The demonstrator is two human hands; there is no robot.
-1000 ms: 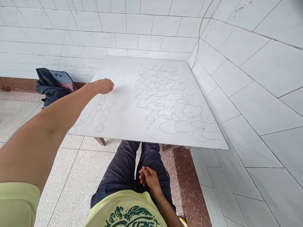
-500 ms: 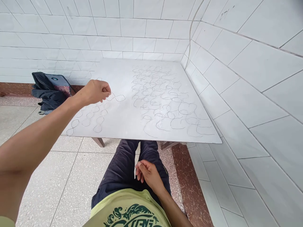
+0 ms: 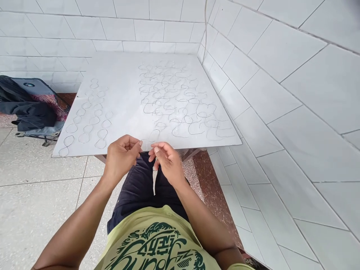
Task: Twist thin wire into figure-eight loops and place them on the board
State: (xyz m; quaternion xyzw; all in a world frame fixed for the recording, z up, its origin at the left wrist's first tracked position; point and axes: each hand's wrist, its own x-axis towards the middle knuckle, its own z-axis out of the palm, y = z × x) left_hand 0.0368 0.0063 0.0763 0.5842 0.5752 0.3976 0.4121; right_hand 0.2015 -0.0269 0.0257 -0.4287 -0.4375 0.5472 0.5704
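Over the near edge of the white board [image 3: 123,75], my left hand [image 3: 122,155] pinches a thin wire, whose fine line shows faintly at the fingertips. Close beside it, my right hand [image 3: 168,161] has bent fingers with the thumb against them. A narrow pale strip [image 3: 154,182] hangs down from the right fingers. Just beyond the fingertips, a faint wire loop [image 3: 155,134] shows; whether it is held or lies on the board I cannot tell. Figure-eight wire loops [image 3: 101,134] lie in rows on the board's left side. Curved, open wire pieces [image 3: 168,90] spread over its right side.
White tiled walls meet behind and right of the board, with a pale cable [image 3: 205,33] in the corner. A folding chair [image 3: 42,97] with dark cloth on it stands at the left. My legs [image 3: 135,183] are under the board's near edge.
My left hand has come back from above the board's left part to the near edge. My right hand has risen from my lap to meet it. The view has shifted right and down.
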